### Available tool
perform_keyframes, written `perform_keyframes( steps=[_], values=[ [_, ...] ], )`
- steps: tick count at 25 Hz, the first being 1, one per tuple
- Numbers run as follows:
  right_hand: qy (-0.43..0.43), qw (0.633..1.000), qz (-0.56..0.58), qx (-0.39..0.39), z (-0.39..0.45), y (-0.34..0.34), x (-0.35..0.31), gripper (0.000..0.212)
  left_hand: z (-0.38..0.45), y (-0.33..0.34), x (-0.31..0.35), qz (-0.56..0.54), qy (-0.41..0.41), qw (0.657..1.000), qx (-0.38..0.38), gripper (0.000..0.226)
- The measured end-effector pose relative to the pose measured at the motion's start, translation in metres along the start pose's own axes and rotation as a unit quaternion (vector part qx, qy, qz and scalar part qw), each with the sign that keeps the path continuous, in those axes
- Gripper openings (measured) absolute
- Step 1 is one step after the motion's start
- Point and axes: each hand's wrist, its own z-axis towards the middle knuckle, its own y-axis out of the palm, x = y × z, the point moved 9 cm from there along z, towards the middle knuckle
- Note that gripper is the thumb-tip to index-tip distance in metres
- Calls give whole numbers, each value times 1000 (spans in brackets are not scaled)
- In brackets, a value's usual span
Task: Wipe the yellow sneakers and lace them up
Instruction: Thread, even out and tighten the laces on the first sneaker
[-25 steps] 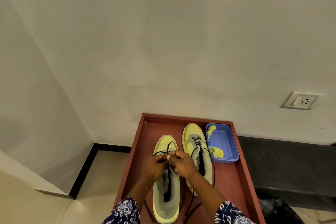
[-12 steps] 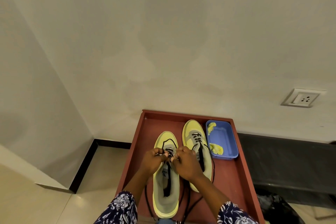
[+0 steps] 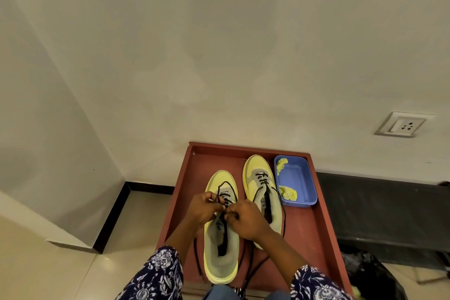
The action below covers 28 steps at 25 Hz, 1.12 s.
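Observation:
Two yellow sneakers stand side by side on a red-brown tray (image 3: 314, 231), toes toward the wall. Over the left sneaker (image 3: 220, 251) my left hand (image 3: 203, 209) and my right hand (image 3: 246, 219) meet above the eyelets, each pinching the black lace (image 3: 225, 189), which loops across the toe end. The loose lace ends trail down beside the shoe. The right sneaker (image 3: 258, 178) has black lacing through its upper eyelets. My right hand hides its heel.
A blue plastic tub (image 3: 295, 181) with yellow cloth pieces (image 3: 288, 193) stands at the tray's back right, touching the right sneaker's side. A wall socket (image 3: 401, 125) is on the wall at right. A black bag (image 3: 370, 273) lies on the floor to the right.
My hands stayed on the left sneaker's lace, coming closer together over the eyelets. The view tilted so the tray sits a little higher in frame.

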Motion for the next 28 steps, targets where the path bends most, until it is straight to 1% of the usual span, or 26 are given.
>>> perform_keyframes(
  steps=[2,5,7,9,11,12,14,17,21,24,28],
  values=[
    [2,1000,14,15,-1,-3,0,18,3,-2,2,39,13,999,10,19],
    [48,995,71,59,-2,-8,8,12,3,-1,8,104,51,993,21,22],
    [70,988,126,50,1,-5,12,16,0,1,15,153,86,984,31,23],
    [76,985,153,28,4,1,13,22,-3,3,22,214,129,967,43,21],
    [87,983,160,19,6,4,15,24,-5,7,31,287,180,939,65,20],
    [92,982,165,20,7,5,16,23,-7,9,34,314,205,924,77,20],
    [95,979,176,23,8,5,17,23,-9,15,36,343,235,905,94,22],
    [95,979,178,22,9,4,17,23,-12,20,35,353,246,896,109,26],
    [99,979,177,13,14,6,20,26,-14,19,33,339,258,897,117,32],
    [104,978,178,-15,16,8,16,34,-17,15,33,312,252,908,121,27],
    [97,984,149,-17,18,2,13,34,-18,13,34,312,276,900,128,18]
  ],
)
